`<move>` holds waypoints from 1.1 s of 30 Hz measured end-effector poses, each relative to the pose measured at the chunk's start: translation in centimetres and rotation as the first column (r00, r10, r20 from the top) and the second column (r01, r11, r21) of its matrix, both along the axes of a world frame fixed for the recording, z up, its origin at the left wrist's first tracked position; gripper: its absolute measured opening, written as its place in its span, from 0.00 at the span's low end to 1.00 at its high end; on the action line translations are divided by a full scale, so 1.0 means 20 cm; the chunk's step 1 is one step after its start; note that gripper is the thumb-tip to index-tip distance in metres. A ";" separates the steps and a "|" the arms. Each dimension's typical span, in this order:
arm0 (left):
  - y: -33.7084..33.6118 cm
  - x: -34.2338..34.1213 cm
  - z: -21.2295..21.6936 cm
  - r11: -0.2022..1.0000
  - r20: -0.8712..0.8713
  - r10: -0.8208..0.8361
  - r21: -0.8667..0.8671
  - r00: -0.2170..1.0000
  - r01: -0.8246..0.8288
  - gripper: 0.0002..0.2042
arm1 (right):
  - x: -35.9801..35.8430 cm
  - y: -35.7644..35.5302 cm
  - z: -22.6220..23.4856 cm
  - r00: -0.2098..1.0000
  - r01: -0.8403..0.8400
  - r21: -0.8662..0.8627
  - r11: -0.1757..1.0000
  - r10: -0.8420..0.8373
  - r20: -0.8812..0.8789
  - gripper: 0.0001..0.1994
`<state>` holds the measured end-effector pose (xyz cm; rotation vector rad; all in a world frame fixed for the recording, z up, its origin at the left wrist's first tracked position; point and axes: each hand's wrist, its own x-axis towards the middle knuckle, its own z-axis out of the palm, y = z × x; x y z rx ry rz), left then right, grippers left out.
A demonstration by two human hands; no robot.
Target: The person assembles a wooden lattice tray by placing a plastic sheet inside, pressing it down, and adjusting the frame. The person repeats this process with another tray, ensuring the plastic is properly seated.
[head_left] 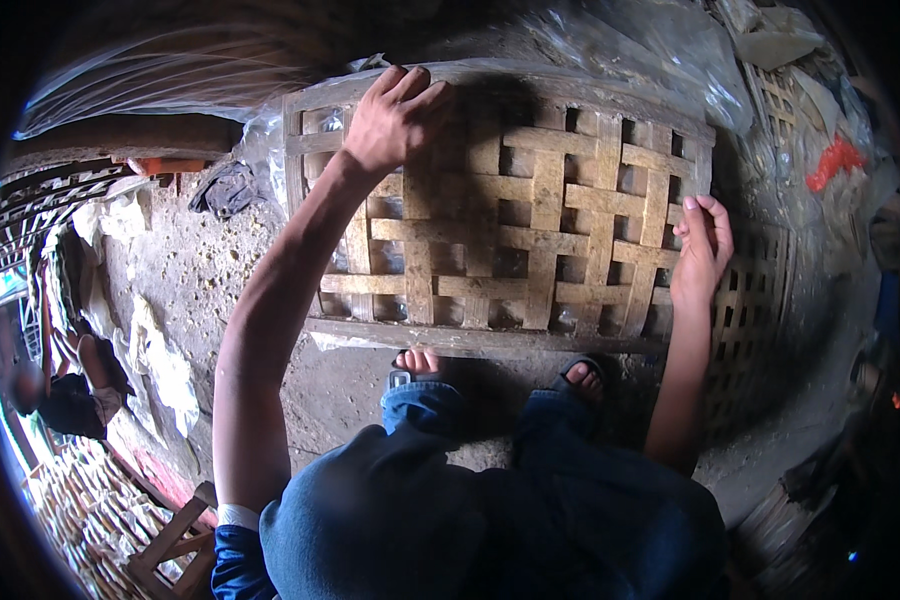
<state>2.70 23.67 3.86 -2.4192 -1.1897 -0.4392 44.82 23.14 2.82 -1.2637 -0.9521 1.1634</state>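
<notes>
Panel: one woven bamboo lattice panel [500,210] lay flat on the dirt floor [200,270] — pale strips crossed in an open weave, framed by wooden slats.
Left hand [395,120]: fingers curled over the panel's far-left corner, gripping a strip.
Right hand [702,250]: half open, fingers against the panel's right edge.
Feet: two sandalled feet [420,365] at the panel's near edge.
Plastic sheet [630,50]: beyond the panel's far edge — crumpled.

Woven bamboo-strip panel [500,210] matt, rough, clear plastic sheet [660,50] glossy, dirt floor [195,270] rough
</notes>
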 end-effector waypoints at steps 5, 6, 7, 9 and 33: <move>0.02 0.01 0.01 0.997 -0.023 -0.067 0.031 0.998 0.067 0.13 | 0.03 0.00 -0.01 0.999 0.001 -0.020 1.000 -0.001 -0.047 0.08; 0.02 0.01 0.02 0.996 -0.022 -0.086 0.034 0.996 0.087 0.12 | 0.03 0.00 -0.01 0.997 0.005 -0.031 1.000 -0.007 -0.071 0.08; 0.02 0.01 0.02 0.996 0.018 -0.087 0.018 0.996 0.087 0.11 | 0.02 0.00 -0.01 0.995 0.009 -0.042 0.999 -0.013 -0.094 0.08; 0.02 0.01 0.04 0.996 0.101 -0.090 -0.013 0.991 0.092 0.09 | 0.02 0.00 0.00 0.995 0.007 -0.037 0.999 -0.010 -0.094 0.08; -2.09 -1.26 -0.44 -0.310 0.335 0.807 -0.461 -0.486 -0.832 0.26 | 0.96 -0.02 -0.28 0.651 0.462 0.089 0.882 -0.406 0.642 0.16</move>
